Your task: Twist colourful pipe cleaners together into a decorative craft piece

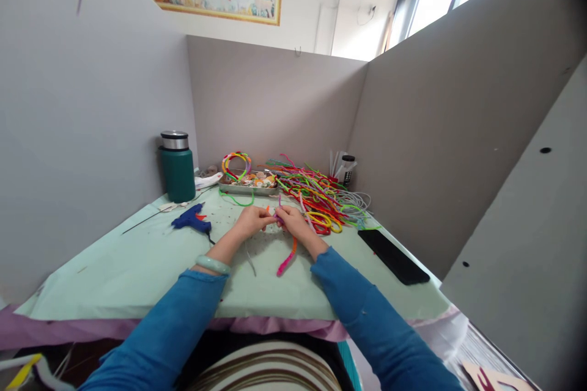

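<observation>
My left hand [251, 220] and my right hand [290, 221] meet over the middle of the pale green table cover [137, 269]. Both pinch the top of a pink and orange pipe cleaner [288, 258], which hangs down toward me and rests on the cover. A thin grey wire [249, 258] lies under my left wrist. I wear blue sleeves and a pale green bangle [213, 264] on my left wrist.
A heap of bright pipe cleaners [316, 192] lies behind my right hand. A metal tray [247, 186] with small pieces and a wrapped hoop [236, 164] stands at the back. A blue glue gun [192, 220] and green flask [177, 166] are left; a black phone [393, 256] right. Grey partitions close three sides.
</observation>
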A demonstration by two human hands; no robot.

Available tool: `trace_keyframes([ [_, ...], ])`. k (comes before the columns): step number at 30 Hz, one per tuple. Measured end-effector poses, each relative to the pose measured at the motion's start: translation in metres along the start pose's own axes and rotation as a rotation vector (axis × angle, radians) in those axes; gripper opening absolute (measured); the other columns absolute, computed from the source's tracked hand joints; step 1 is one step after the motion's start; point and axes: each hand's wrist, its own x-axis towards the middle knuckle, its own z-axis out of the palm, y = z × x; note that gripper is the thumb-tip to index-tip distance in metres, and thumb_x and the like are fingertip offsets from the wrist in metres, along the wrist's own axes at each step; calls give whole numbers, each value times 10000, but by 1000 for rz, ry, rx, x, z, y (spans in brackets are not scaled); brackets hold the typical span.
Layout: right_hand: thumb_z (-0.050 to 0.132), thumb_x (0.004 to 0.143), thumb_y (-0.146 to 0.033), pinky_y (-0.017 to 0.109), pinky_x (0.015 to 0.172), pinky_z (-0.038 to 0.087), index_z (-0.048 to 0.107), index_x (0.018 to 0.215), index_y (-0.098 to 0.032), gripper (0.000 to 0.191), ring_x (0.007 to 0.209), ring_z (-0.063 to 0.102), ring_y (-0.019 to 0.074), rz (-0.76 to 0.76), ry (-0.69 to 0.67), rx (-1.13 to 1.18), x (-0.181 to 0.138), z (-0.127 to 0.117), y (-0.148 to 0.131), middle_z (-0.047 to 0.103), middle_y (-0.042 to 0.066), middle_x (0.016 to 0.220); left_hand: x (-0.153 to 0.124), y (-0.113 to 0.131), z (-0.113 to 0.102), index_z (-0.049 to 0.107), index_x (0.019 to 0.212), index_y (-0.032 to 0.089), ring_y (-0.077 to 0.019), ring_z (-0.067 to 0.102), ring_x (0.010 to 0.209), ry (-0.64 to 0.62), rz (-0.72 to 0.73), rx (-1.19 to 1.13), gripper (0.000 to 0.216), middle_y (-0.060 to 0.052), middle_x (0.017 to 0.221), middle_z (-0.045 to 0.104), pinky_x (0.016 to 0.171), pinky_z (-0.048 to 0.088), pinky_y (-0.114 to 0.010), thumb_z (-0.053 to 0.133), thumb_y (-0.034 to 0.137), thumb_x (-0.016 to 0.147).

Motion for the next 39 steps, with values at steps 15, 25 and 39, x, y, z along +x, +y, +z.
trace_keyframes([
  [15,546,807,-452,203,365,229,520,670,-166,318,379,337,57,172,-50,278,1,0,-2,458,-40,493,-3,3,2,714,1037,162,-97,389,492,67,142,-6,379,52,491,478,538,298,-210,586,409,779],
  [25,516,838,-348,198,341,226,536,679,-156,249,375,343,61,224,-92,325,0,-1,-3,453,-34,506,-1,-2,3,743,1049,168,-94,422,517,31,181,-44,359,31,517,506,573,347,-201,574,357,794],
  [39,473,845,-587,202,366,220,485,644,-177,456,380,307,58,146,-118,210,-3,0,-5,417,-43,490,-2,5,1,753,958,168,-107,425,530,45,124,38,340,23,529,542,563,315,-212,573,394,779],
])
